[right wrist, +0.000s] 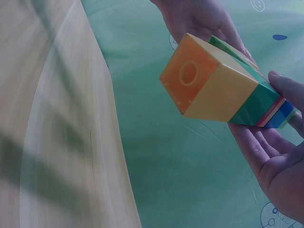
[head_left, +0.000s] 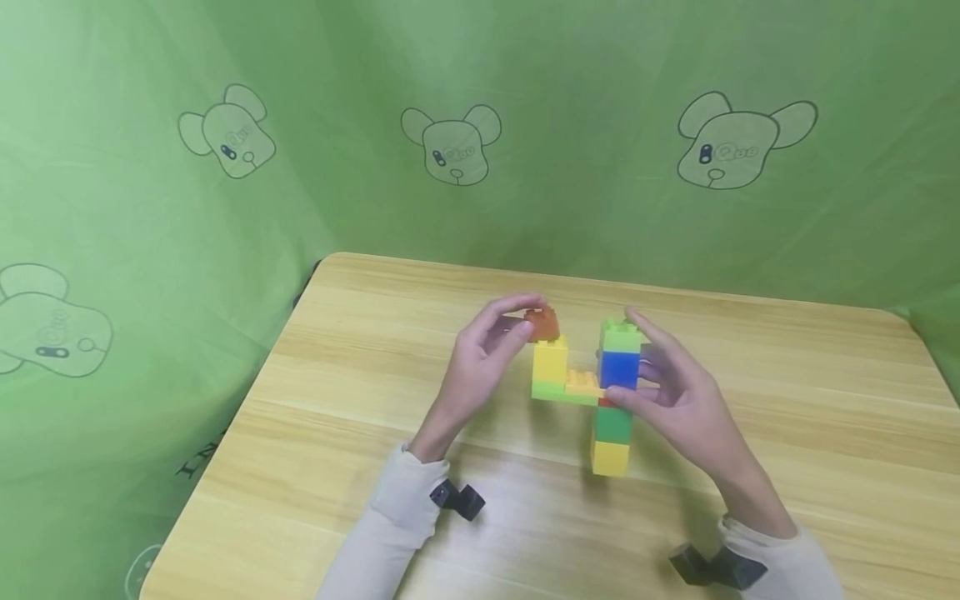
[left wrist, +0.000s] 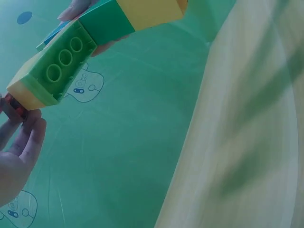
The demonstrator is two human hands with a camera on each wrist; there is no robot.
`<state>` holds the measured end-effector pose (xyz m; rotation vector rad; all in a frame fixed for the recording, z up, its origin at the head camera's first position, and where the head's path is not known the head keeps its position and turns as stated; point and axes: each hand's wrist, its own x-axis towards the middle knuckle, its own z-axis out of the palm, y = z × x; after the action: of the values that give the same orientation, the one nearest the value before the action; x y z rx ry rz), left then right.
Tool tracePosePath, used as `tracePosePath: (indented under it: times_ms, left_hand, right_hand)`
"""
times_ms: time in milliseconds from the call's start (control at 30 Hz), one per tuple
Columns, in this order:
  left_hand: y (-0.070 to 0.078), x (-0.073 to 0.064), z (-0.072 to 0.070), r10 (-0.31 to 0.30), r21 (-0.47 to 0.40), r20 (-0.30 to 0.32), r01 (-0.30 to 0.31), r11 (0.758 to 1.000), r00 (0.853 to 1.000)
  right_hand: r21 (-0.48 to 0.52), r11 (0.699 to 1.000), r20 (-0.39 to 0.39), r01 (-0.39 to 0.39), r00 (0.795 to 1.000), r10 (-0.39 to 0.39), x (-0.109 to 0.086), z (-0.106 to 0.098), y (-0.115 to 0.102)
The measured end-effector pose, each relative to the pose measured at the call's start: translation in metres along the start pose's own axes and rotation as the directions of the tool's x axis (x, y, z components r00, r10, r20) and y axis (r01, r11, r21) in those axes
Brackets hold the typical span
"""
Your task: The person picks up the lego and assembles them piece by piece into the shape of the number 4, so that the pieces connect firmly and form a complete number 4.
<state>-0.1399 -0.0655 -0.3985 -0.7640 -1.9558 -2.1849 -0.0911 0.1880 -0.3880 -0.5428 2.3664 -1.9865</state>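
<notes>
Toy building blocks are joined into one structure, lifted off the table, its hollow underside showing in the right wrist view. Its column stacks a light green brick, a blue brick, a thin red layer, a green brick and a yellow brick at the bottom. A light green plate juts left, carrying a flat orange-yellow piece and another yellow brick. My left hand pinches an orange-red brick at that brick's top. My right hand grips the column around the blue brick.
Below the hands lies a wooden table with rounded corners. Green cloth printed with mouse-like heads hangs behind it and along the left side. Black wrist cameras sit at the left cuff and right cuff.
</notes>
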Motion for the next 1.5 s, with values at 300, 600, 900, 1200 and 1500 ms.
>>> tracePosePath:
  times_ms: [300,600,900,1200,1500]
  left_hand:
    - [0.003,-0.003,-0.005,0.051,0.063,0.198,-0.065,0.996,0.979]
    - [0.003,-0.006,-0.006,0.144,0.337,0.377,-0.280,0.899,0.915]
    - [0.000,-0.005,-0.002,0.297,0.432,0.383,-0.454,0.779,0.875]
    - [0.004,-0.005,-0.002,0.288,0.449,0.377,-0.446,0.774,0.880]
    - [0.009,-0.006,-0.005,0.321,0.443,0.361,-0.464,0.767,0.876]
  right_hand:
    - [0.078,0.997,0.015,0.031,0.999,-0.032,-0.001,0.001,0.001]
    - [0.144,0.988,0.012,0.053,0.998,-0.055,-0.001,-0.001,0.002]
    - [0.146,0.989,0.009,0.034,0.999,-0.036,-0.003,-0.001,0.002]
    - [0.167,0.984,0.018,0.055,0.998,-0.059,-0.005,0.000,-0.001]
    - [-0.115,0.988,0.091,0.107,0.991,-0.097,-0.007,-0.002,-0.015]
